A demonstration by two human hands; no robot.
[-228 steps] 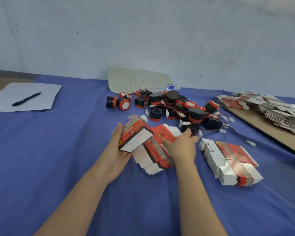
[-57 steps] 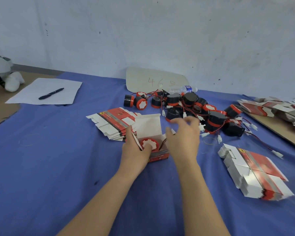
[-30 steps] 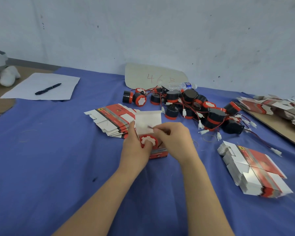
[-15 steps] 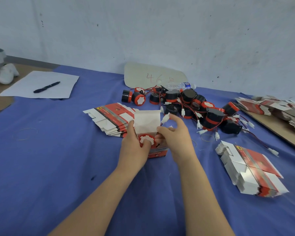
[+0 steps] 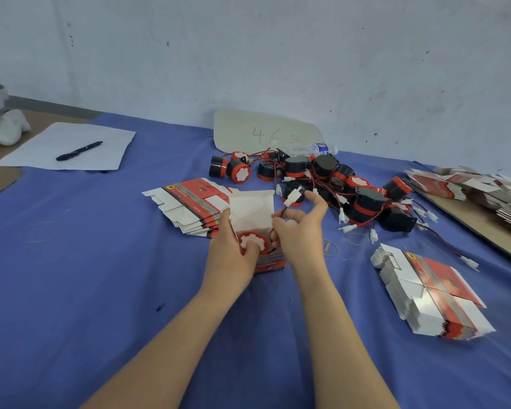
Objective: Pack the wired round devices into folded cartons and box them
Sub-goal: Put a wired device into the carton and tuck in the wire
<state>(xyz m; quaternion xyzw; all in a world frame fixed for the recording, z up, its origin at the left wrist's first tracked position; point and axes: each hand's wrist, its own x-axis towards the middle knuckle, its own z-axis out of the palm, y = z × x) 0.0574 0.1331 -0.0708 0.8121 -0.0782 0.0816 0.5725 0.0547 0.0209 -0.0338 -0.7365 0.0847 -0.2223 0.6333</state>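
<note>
Bare blue cloth (image 5: 101, 290) lies open near and left of the open carton (image 5: 251, 211). Behind it the device pile (image 5: 363, 202) blocks passage; a raised wire (image 5: 292, 199) crosses its right side. The left carton stack (image 5: 189, 199) seems to touch it; the right carton stack (image 5: 431, 287) sits well apart, rubber bands (image 5: 357, 239) lying between.

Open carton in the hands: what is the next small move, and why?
Probably tuck the wire and its white connector down beside the round device. The right hand pinches the wire above the open carton, which the left hand holds with its thumb on the device; the lid flap stands upright and likely cannot close over a loose wire.
</note>
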